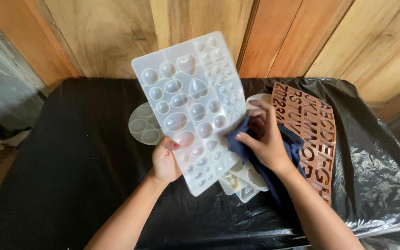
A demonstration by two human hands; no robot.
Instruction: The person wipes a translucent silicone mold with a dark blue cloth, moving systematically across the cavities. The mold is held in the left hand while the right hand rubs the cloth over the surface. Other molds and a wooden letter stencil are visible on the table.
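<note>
wooden planks fill the top of the frame, and below them a worktop (70,153) is covered with black plastic sheet. at the centre a clear mould (190,106) with oval, round and heart-shaped cavities is held up, tilted, well off the worktop. its lower left edge is pinched by the left hand (165,159), thumb on the face of the mould and the other fingers hidden behind it. the grip of the right hand (265,139) is closed around a dark blue cloth (285,153), which is pressed against the right edge of the mould; the rest of the cloth hangs down under the wrist. to the right of the frame a brown letter mould (318,134) lies flat on the worktop, partly under the cloth. a round clear mould (142,125) is seen left of centre, half hidden behind the held mould. more small clear moulds (244,183) lie below the centre, beneath the held mould and the right hand.
</note>
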